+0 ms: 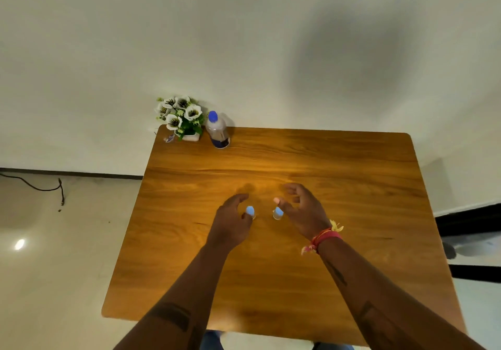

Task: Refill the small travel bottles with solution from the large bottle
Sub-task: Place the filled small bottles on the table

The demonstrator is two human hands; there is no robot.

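Task barely begun, by my reading: both small clear blue-capped travel bottles (pixel 250 212) (pixel 277 213) stand capped mid-table, left hand (pixel 230 223) and right hand (pixel 303 214) released beside them, large clear blue-capped bottle (pixel 217 130) untouched at the wooden table's (pixel 339 176) far edge.

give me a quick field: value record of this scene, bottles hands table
surface: wooden table
large bottle: large bottle, blue cap on, upright at far left corner
small bottles: left travel bottle and right travel bottle, blue caps on, upright, apart
left hand: left hand open, beside left travel bottle
right hand: right hand open, beside right travel bottle
other: flower pot next to large bottle
task state: pouring not started
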